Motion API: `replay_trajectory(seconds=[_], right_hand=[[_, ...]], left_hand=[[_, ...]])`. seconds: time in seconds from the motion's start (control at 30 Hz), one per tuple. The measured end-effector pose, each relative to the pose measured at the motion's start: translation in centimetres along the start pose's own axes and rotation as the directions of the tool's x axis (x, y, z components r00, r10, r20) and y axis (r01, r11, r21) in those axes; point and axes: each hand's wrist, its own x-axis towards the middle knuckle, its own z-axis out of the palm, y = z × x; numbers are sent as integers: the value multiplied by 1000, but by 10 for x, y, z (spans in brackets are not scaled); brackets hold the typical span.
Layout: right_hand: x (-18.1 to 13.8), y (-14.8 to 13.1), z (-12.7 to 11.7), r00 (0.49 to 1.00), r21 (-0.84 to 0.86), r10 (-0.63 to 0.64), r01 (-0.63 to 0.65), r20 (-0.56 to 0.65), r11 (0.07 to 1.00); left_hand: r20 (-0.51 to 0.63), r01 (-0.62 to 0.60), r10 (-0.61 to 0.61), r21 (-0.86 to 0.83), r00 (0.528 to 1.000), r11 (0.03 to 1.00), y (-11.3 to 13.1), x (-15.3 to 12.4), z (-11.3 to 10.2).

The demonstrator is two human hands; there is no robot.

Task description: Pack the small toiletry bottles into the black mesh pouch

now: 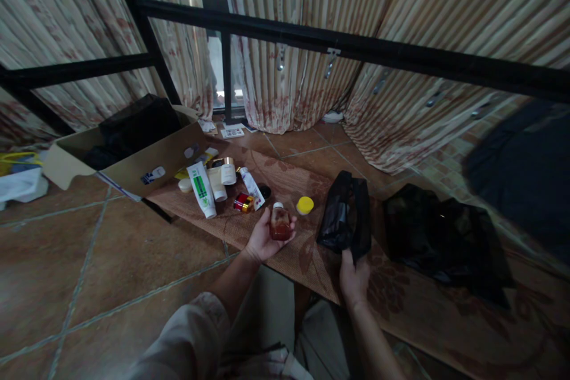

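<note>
In my left hand [266,238] lies a small clear bottle [280,224] of reddish-brown liquid with a white cap, fingers curled round it. My right hand [354,278] pinches the near edge of a black plastic bag [338,217], whose mouth gapes a little. Between the two sits a yellow-lidded jar [305,205] on the patterned cloth. Left of the bottle is a group of toiletries: a white and green tube [202,191], a white jar with a gold lid [228,172], a red and gold jar [243,202] and a slim white tube [252,187].
An open cardboard box [164,163] with black plastic inside stands at the bench's left end. Another black bag [445,237] lies to the right on the cloth-covered bench [285,166]. A dark metal rail [303,32] crosses in front of the curtains [303,89].
</note>
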Motion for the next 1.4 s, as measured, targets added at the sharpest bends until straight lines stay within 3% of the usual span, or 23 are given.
replay_trajectory(seconds=[0.37,0.7,1.2,1.4], right_hand=[[0,-2,1,1000,37,-26,26,9,999],[2,4,1,1000,21,-14,14,-1,1000],[1,2,1,1000,30,29,-29,11,999],[2,3,1,1000,30,-26,26,-1,999]], left_hand=[[74,6,-10,51,997,999,1,-4,-1],[156,-54,11,277,988,959,-4,-13,-4],[127,-144,108,315,986,938,-12,-11,-2],[130,-133,92,357,987,924,-14,-10,-8]])
